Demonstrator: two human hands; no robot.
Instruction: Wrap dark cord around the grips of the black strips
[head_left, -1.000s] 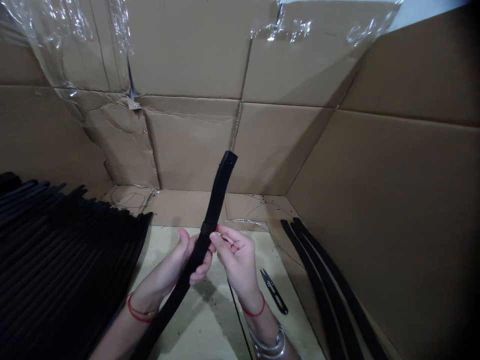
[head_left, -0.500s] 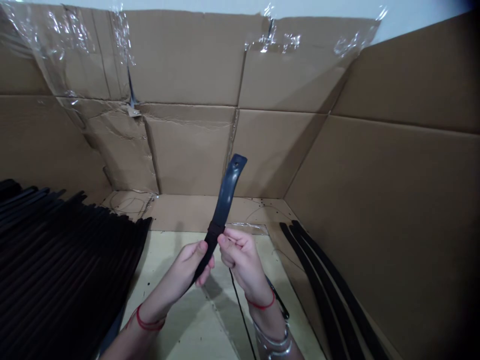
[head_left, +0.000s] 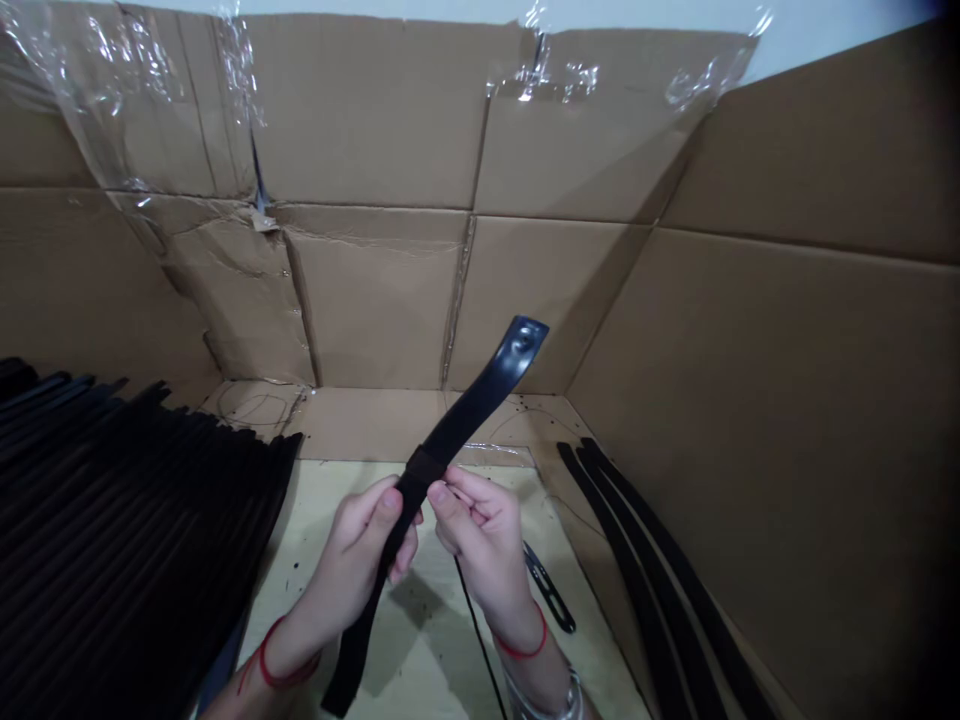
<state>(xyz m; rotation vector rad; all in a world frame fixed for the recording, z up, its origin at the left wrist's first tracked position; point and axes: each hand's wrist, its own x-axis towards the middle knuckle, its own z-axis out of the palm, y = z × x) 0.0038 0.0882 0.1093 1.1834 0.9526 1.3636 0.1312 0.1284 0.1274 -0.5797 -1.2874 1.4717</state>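
Observation:
A long black strap runs diagonally upward in front of me, its glossy rounded end showing a small hole. A dark loop band wraps around it partway along. Just below the band, my left hand is closed around the strap, thumb on top, and the lower part hangs past the wrist. My right hand is pinched at the strap's right edge beside the band; its fingertips partly hide what they grip. A thin black cord runs down from beneath the right hand; whether the hand holds it I cannot tell.
A large pile of black strips fills the left side. Several black strips lie along the right. A black slotted tool rests on the pale work surface beside my right wrist. Taped cardboard walls enclose the back and sides.
The strap has tilted further right, its glossy end swinging right and its face turning toward me. More of its lower part now shows. Both hands stay near the loop band, slightly lower.

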